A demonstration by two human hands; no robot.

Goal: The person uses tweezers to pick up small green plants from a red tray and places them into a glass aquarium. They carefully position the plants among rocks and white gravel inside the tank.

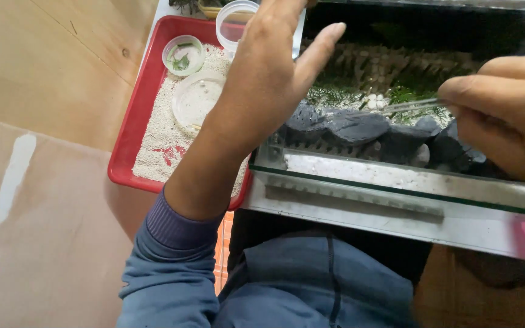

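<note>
Your right hand [505, 115] pinched the metal tweezers [396, 108], tips over white pebbles [375, 100] inside the glass tank [396, 188]; your left hand [268, 79] hovered, fingers spread, at the tank's left edge.

Soft, even daylight; no hard shadows. Pale glare streak on the brown sheet [13, 176], left of the red tray [130, 130]. Tank's glass rim [396, 191] catches a dull sheen. Tank interior dim. Both hands slightly motion-blurred; tray sharp.
</note>
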